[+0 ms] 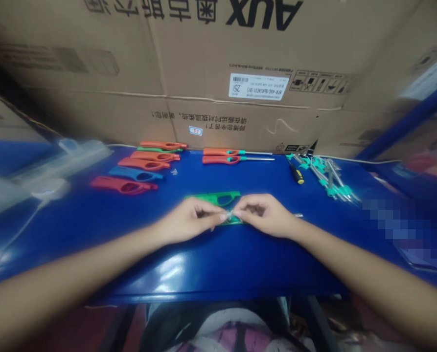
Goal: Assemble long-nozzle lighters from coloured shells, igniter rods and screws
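Both hands meet near the middle of the blue table (218,264). My left hand (192,218) pinches a small, clear or whitish part (229,215) from the left, and my right hand (264,214) pinches it from the right. The part is too small to name. Just behind the fingers lies a green lighter casing (223,197) with an oval opening. Beneath the fingertips is another green piece (233,222), partly hidden by the hands. The tip of a metal rod (298,215) shows beyond my right wrist.
Orange, blue and red casings (139,174) lie at the back left. Two red-orange lighters (220,160) with metal rods stand at back centre. A yellow-black screwdriver (296,174) and several metal tubes with green parts (330,178) are at the right. A cardboard box (189,73) walls the rear.
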Motion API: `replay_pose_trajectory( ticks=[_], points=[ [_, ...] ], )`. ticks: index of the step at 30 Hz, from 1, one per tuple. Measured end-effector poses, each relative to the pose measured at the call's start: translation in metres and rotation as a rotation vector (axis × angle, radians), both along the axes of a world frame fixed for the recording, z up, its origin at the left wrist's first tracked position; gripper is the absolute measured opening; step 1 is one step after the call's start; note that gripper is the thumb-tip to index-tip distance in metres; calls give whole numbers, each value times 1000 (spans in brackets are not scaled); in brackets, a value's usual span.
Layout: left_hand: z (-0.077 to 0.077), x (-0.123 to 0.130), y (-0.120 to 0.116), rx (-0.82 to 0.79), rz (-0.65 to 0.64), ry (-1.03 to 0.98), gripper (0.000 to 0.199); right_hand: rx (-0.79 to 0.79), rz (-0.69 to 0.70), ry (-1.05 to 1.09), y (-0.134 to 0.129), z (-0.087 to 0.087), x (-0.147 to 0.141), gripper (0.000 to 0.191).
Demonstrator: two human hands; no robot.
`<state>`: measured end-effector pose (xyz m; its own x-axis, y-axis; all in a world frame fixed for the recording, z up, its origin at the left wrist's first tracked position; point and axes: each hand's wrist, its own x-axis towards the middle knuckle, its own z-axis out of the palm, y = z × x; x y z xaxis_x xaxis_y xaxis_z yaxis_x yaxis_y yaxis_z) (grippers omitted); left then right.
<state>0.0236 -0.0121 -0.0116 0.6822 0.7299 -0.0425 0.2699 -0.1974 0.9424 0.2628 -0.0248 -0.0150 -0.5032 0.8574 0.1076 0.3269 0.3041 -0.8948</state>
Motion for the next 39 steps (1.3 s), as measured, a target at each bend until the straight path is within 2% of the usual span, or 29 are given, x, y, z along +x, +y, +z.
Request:
replay_pose_trajectory(
  ticks=[8, 15, 30, 39],
  points=[
    [1, 1, -1, 16, -15, 2, 29, -24, -18, 2, -1, 1, -2, 26],
    [4, 0, 1, -34, 30, 24, 36, -127, -32, 133, 2, 2, -3, 28],
    [-2, 5, -3, -27, 55, -56, 30, -119, -58, 106, 2, -2, -3, 28],
    [3, 3, -2, -73, 105, 5, 35, -159, -31, 165, 6, 0, -3, 34]
  ],
)
